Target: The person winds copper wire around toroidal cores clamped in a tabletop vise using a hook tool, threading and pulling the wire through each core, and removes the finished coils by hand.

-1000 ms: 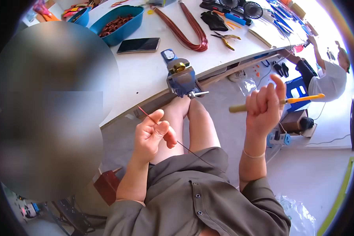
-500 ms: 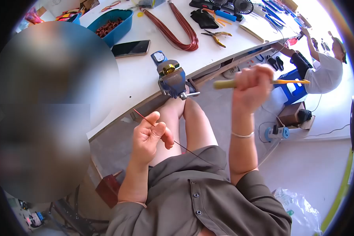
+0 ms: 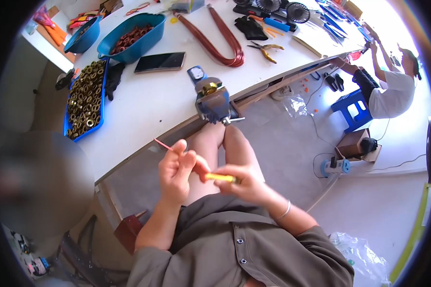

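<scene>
My left hand (image 3: 176,172) is closed, thumb and fingers pinching a thin reddish wire (image 3: 164,144) whose end sticks out toward the bench. My right hand (image 3: 246,184) is wrapped round a slim yellow-handled tool (image 3: 221,177); its front part meets the fingers of my left hand, and its tip is hidden there. Beyond both hands, a small blue vise (image 3: 214,104) is fixed at the bench edge with a shiny brass-coloured piece (image 3: 209,88) in its jaws.
On the white bench (image 3: 143,103) lie a phone (image 3: 160,62), a bundle of reddish wire (image 3: 235,56), pliers (image 3: 268,51), a teal basin (image 3: 153,36) of reddish pieces and a blue tray (image 3: 103,103) of brass rings. Another person (image 3: 392,91) sits at the right. A blurred patch covers the lower left.
My right hand has come down and left with the yellow tool, from raised at the right to beside my left hand. My left hand has barely moved, still gripping the wire.
</scene>
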`<state>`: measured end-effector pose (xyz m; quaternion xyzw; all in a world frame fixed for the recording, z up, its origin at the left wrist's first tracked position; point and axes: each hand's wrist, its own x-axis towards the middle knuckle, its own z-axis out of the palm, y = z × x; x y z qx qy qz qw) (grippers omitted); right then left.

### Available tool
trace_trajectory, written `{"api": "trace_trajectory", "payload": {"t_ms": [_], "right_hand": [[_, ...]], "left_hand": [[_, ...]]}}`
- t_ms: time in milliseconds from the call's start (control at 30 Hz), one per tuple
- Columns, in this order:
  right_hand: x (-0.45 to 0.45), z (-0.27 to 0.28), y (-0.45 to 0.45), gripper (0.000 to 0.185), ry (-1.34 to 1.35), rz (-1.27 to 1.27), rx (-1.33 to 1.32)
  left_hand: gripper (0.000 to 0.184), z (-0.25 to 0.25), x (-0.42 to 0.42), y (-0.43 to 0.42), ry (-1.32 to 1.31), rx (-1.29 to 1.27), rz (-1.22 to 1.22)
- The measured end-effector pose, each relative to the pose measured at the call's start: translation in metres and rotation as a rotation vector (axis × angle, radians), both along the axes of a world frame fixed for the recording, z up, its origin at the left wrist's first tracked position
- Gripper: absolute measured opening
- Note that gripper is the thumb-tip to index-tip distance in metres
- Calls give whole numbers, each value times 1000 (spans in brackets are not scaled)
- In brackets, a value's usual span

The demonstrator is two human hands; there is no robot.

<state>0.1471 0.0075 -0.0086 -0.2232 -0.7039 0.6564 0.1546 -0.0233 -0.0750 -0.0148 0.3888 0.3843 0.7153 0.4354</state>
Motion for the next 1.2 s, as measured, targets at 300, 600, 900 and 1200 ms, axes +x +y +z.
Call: {"api": "trace_trajectory", "payload": {"t_ms": [300,600,900,1200], "right_hand": [[29,-38,-23,27,29,8,139],[13,-40,-28,24,58,95,135],[20,-44,-25,27,54,51,147],[21,-47,-25,29,47,51,147]], "left_hand": [[62,-134,-62,-218,263,-1280,144],[60,-180,-46,-292,34,-1325,123],[58,-201,-42,-334,-184,-1373,118],[57,-212,-41,-355,-407,-1410,119]]}}
